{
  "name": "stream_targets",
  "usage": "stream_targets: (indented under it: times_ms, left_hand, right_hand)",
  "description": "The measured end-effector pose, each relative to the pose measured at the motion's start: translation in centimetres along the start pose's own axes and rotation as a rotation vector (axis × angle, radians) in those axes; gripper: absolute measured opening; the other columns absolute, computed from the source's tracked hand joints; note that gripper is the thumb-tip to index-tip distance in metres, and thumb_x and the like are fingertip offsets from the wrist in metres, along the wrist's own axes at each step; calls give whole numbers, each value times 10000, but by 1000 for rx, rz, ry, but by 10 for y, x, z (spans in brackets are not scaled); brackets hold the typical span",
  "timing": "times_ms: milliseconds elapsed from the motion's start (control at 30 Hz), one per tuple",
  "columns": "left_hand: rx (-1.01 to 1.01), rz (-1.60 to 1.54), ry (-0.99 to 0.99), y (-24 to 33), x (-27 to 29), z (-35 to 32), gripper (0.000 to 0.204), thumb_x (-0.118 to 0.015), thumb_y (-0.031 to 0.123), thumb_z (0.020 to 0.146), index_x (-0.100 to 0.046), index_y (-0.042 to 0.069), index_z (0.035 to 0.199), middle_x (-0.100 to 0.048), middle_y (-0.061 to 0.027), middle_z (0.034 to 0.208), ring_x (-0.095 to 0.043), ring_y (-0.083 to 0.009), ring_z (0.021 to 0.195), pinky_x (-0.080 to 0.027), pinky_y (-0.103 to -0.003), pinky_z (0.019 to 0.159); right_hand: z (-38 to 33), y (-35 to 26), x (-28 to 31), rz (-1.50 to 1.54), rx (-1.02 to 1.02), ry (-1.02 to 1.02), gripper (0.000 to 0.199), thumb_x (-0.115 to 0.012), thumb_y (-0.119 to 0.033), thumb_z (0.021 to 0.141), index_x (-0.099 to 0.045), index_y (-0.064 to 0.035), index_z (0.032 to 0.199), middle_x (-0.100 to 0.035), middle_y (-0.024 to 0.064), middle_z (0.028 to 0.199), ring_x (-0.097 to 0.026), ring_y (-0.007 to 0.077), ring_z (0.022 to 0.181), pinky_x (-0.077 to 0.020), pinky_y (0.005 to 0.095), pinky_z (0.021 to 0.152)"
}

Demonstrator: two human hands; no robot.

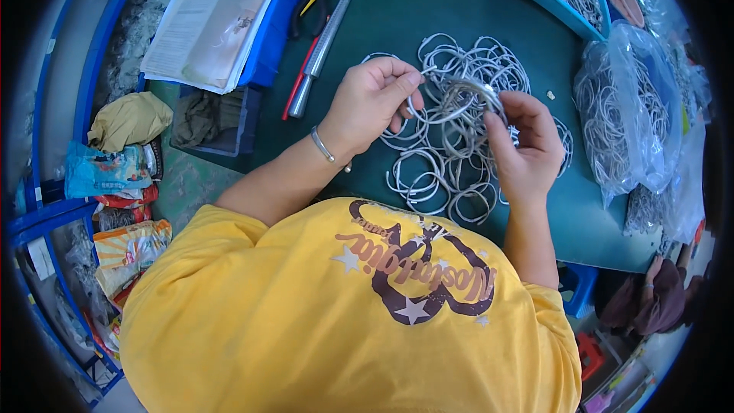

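Observation:
My left hand (375,95) is closed, thumb and forefinger pinching one end of a silver open bangle (440,119). The bangle's other part reaches across toward my right hand (527,145). Between the thumb and fingers of that hand sits a small bunch of silver bangles (478,86), held upright above the table. Whether the pinched bangle touches this bunch, I cannot tell. Beneath and around both hands lies a loose pile of open silver bangles (501,57), some apart from the rest near my body, such as a bangle (417,176).
A dark green table (367,30) carries a tapered metal mandrel (321,53), a red stick (300,80) and pliers (310,15) at left. Papers (206,23) lie on a blue bin. A turquoise basket (562,0) and a clear bag (623,107), both with bangles, stand right.

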State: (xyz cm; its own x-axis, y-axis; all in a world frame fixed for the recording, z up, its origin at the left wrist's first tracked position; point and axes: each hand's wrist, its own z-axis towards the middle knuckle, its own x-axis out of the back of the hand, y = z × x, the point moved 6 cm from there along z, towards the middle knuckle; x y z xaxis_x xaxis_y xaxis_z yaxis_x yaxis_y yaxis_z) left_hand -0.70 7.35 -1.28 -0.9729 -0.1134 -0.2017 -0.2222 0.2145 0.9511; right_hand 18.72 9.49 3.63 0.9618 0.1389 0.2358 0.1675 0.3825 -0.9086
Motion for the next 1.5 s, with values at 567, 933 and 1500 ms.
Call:
stream_targets:
  times_ms: [567, 933, 1500]
  left_hand:
    - [90, 48, -93, -1, -11, -10, 151, -535, 129, 933, -612, 2, 955, -587, -26, 679, -514, -60, 488, -404, -171, 421]
    - [-57, -13, -212, -2, -14, -14, 251, -513, 206, 954, -629, -9, 1011, -575, -26, 698, -533, -60, 550, -425, -178, 472]
    - [73, -47, -152, -4, -12, -16, 196, -548, 143, 928, -658, -19, 936, -584, -27, 735, -554, -70, 561, -439, -186, 485]
  right_hand:
    - [-6, -28, -12, -282, 363, -214, 271, -717, 45, 680, -672, -31, 936, -617, 101, 993, -598, 220, 855, -491, 275, 685]
    - [-23, 28, -4, 358, -469, -123, 131, -655, -37, 837, -656, 18, 955, -657, 66, 788, -618, 109, 651, -491, 197, 549]
    - [-21, 20, -9, 586, -403, -128, 263, -595, 34, 855, -589, 48, 1117, -628, 76, 910, -599, 110, 789, -503, 212, 656]
